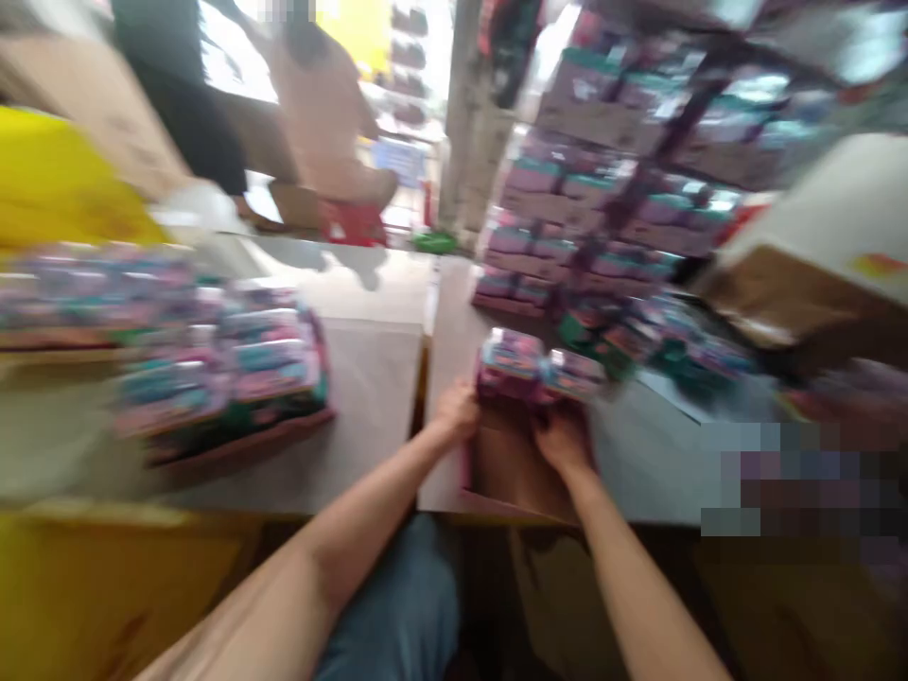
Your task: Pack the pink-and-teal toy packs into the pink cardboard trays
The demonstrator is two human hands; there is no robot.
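Note:
A shallow brown cardboard tray (511, 459) with pinkish edges lies on the table in front of me. Two small shiny packs stand at its far end, a left pack (511, 355) and a right pack (569, 374), both pink and teal. My left hand (458, 413) is closed on the tray's left side, beside the left pack. Reaching into the tray, my right hand (562, 440) has its fingers bent against the near side of the right pack. Blur hides the exact fingertips of both hands.
Filled trays (582, 199) are stacked high at the back right. Loose packs (681, 345) lie beside them. On the left sits another filled tray (234, 378), with more packs (99, 284) behind. A person (319, 113) is beyond the table. A white-and-brown box (815, 246) stands at right.

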